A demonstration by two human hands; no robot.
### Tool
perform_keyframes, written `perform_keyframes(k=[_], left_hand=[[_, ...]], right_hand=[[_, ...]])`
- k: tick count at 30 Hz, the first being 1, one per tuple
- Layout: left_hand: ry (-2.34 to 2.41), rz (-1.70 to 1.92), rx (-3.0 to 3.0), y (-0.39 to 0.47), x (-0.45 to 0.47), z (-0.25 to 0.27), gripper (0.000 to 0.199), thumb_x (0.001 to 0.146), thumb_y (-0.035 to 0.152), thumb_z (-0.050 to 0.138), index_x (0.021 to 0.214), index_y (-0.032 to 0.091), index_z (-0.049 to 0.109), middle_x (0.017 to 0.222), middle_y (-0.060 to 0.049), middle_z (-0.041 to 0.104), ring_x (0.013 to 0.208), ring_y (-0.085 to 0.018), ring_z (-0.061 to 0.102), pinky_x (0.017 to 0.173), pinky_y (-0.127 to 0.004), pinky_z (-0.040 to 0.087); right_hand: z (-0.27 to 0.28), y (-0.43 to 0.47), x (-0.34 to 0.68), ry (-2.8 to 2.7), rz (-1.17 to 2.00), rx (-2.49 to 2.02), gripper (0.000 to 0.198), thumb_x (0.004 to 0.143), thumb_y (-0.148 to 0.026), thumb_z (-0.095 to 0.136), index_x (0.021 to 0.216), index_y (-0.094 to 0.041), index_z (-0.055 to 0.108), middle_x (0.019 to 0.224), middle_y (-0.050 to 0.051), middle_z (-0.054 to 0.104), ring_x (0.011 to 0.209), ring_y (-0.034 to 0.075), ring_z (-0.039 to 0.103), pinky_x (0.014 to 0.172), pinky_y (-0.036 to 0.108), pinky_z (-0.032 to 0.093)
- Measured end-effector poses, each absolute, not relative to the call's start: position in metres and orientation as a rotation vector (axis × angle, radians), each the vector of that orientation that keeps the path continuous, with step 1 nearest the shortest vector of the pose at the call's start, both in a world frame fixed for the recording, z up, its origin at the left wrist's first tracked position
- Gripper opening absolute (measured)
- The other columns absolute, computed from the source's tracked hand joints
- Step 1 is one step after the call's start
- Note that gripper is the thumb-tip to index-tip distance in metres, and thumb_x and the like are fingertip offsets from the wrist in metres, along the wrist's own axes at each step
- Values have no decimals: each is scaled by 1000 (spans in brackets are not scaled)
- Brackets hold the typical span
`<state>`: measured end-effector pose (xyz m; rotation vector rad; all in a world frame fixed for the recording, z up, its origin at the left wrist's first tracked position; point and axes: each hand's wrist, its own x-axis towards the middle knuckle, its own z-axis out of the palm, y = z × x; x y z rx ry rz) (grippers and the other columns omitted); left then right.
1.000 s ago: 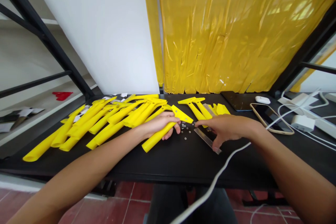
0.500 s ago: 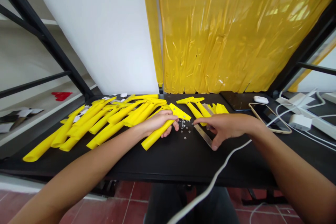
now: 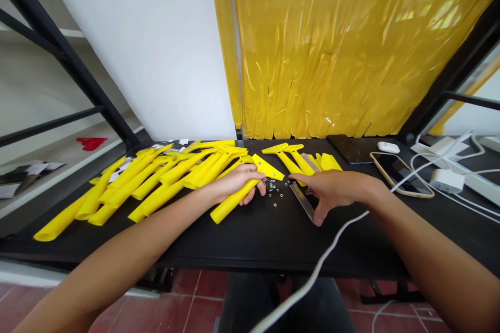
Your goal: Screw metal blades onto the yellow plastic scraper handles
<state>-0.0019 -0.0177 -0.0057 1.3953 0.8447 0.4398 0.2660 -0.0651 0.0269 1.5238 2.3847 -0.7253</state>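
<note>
Head view: your left hand [image 3: 247, 183] is closed round a yellow plastic scraper handle [image 3: 235, 202], grip end slanting down toward you, flat wedge-shaped head poking out past the fingers toward your right. Two small dark spots show on that head; too small to say whether holes or fasteners.

Your right hand [image 3: 338, 188] is part-closed, thumb and fingers spread along a flat metal strip [image 3: 301, 202] and gripping it near its ends. Can't tell whether the strip touches the desk [image 3: 250, 247]. Strip and handle are apart.

Small metal nuts [image 3: 272, 188] lie scattered on the desk between your hands, just beside the handle's head.

Left of your left hand: a heap of yellow handles [image 3: 183, 167], overlapping, most with open tube ends toward you. Beyond your right hand: two T-headed yellow handles [image 3: 288, 161] side by side, more yellow pieces [image 3: 328, 162] next to them, partly hidden.

Farther right on the desk: black tablet [image 3: 349, 149], white earbud case [image 3: 388, 147], smartphone [image 3: 404, 182] in a tan-edged case, white charger [image 3: 448, 181]. A white cable [image 3: 321, 265] runs under your right forearm and hangs across the desk's front edge.
</note>
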Motion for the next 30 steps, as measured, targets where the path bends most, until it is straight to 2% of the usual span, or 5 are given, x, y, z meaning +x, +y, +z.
perform_keyframes(k=[6, 15, 23, 27, 30], left_hand=[[831, 431, 1409, -15, -4, -10, 27, 91, 39, 65, 88, 20, 46, 79, -7, 73, 34, -11, 53, 28, -24, 34], [840, 434, 1400, -16, -3, -8, 30, 88, 41, 68, 89, 20, 46, 78, -7, 73, 34, -11, 53, 27, -23, 34], [848, 433, 1419, -16, -5, -6, 30, 89, 42, 66, 90, 20, 47, 83, -8, 74, 35, -11, 54, 30, -24, 37], [860, 451, 1425, -16, -6, -5, 30, 89, 42, 66, 90, 20, 46, 83, -8, 74, 36, -11, 55, 31, -25, 37], [880, 458, 1458, -17, -5, -4, 31, 90, 41, 66, 87, 22, 42, 82, -8, 74, 35, -12, 55, 30, -25, 37]], right_hand=[[26, -63, 265, 2462, -673, 1501, 91, 52, -49, 90, 134, -26, 57, 117, 10, 71, 102, 35, 68, 71, 32, 47], [15, -58, 267, 2528, -732, 1470, 71, 50, -62, 88, 102, -24, 57, 87, 0, 65, 74, 22, 59, 57, 28, 37], [51, -69, 278, 2898, -1084, 1239, 36, 89, -57, 62, 84, -23, 52, 81, -1, 56, 74, 17, 51, 67, 28, 40], [55, -56, 306, 3154, -427, 1988, 33, 94, -56, 53, 93, -24, 56, 80, 2, 63, 70, 18, 54, 66, 30, 37], [41, -37, 324, 2959, 4, 2108, 20, 93, -43, 54, 98, -24, 58, 84, 4, 67, 73, 21, 59, 68, 31, 37]])
